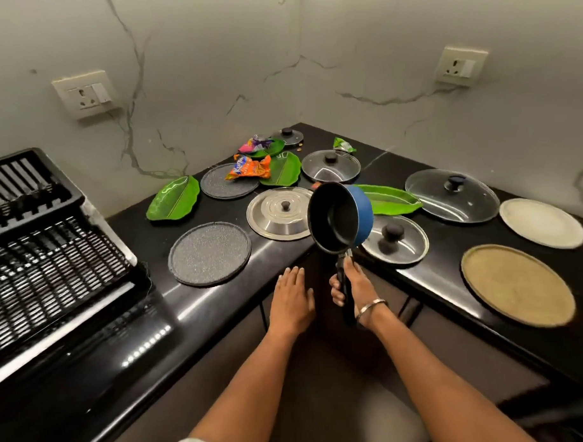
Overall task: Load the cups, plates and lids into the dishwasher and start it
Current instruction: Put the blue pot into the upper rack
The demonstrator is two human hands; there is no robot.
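Dish rack (pixel 36 236): black, slatted, at nine o'clock on the black counter (pixel 187 300), against the left wall.
Left socket (pixel 85 94): on the marble wall at ten o'clock.
Leaf plate, left (pixel 173 201): green, at eleven o'clock, flat on the counter.
Near grey plate (pixel 209 252): round, speckled, just toward six o'clock from the left leaf plate.
Far grey plate (pixel 222 183): behind it, an orange snack wrapper (pixel 248 167) lying partly on its far rim.
Steel lid (pixel 280 213): black knob up, just beside the near grey plate at its three o'clock.
Left hand (pixel 291 300): palm down, fingers straight and together, gripping nothing, at the counter's inner corner edge.
Right hand (pixel 348 290): fingers wrapped round the black handle of a blue saucepan (pixel 339 217); bangle on the wrist.
Saucepan: held tilted above the counter, dark inside facing the camera, covering part of the steel lid.
Back lids: a glass lid (pixel 330 166) at twelve o'clock, a smaller one (pixel 288 135) in the far corner.
Leaf plates, middle: two near the wrappers (pixel 283 170), one long (pixel 392 199) behind the saucepan.
Small steel lid (pixel 396 238): at one o'clock, just right of the saucepan.
Large glass lid (pixel 453 195): at two o'clock, dark knob.
White plate (pixel 543 223): at three o'clock.
Tan plate (pixel 517 285): nearer than the white plate, by the counter edge.
Right socket (pixel 461 66): on the right wall.
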